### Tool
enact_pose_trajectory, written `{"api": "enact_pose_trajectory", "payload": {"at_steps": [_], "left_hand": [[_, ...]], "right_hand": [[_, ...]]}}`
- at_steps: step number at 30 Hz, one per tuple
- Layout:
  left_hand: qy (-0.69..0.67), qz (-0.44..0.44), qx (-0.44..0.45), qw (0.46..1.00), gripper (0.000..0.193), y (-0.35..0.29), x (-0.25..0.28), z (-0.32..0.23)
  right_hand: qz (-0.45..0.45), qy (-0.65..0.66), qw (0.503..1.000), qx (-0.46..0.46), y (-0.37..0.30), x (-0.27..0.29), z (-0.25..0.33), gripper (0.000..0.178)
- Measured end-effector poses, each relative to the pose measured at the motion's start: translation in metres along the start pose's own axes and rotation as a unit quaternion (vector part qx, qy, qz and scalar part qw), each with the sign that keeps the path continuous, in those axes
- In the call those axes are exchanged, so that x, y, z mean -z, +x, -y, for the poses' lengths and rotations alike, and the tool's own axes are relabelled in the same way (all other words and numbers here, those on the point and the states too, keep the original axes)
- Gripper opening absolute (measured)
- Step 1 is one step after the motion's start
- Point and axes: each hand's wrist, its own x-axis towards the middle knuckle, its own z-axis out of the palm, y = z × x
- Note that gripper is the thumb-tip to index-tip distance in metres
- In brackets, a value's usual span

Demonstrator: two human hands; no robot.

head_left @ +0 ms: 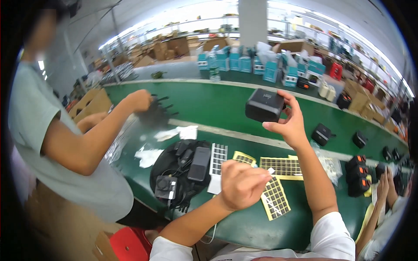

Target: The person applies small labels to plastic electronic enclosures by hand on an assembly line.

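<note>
Student: Where is the principal object, and why is it held thus?

Instructor: Black box-shaped device, raised above the counter in the right hand. Thumb at its lower right edge, the other fingers along its right side: a pinch from one end. Such a grip probably leaves the top and the near face uncovered, in plain sight.

Student: And the left hand?

Instructor: Left hand, poised over the counter, lower than the device and apart from it. Fingers curled inward, thumb and forefinger drawn together. A pale scrap shows at the tips; whether it is pinched or lies behind them cannot be told.

Student: Why are the sheets so near?

Instructor: Yellow-edged sheets of dark rectangles lie flat just beside the left hand, presumably for short reach. A white gridded sheet lies to their left.

Student: What of the surroundings?

Instructor: Round black tray, left: devices and cables gathered within, perhaps so that loose leads stay together. Green strip, beyond: a second black device rests there. Far left: a co-worker's hand, well apart.
</note>
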Motion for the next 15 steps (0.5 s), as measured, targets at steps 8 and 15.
{"api": "enact_pose_trajectory", "payload": {"at_steps": [8,15], "left_hand": [[-0.281,-0.124,0.155,0.939,0.054,0.09,-0.024,-0.045],[-0.263,-0.145,0.187,0.935,0.056,0.078,-0.044,-0.049]], "right_hand": [[0.028,0.218,0.975,-0.005,-0.057,0.061,0.085,0.1],[0.032,0.184,0.982,-0.034,-0.072,0.064,0.102,0.104]]}}
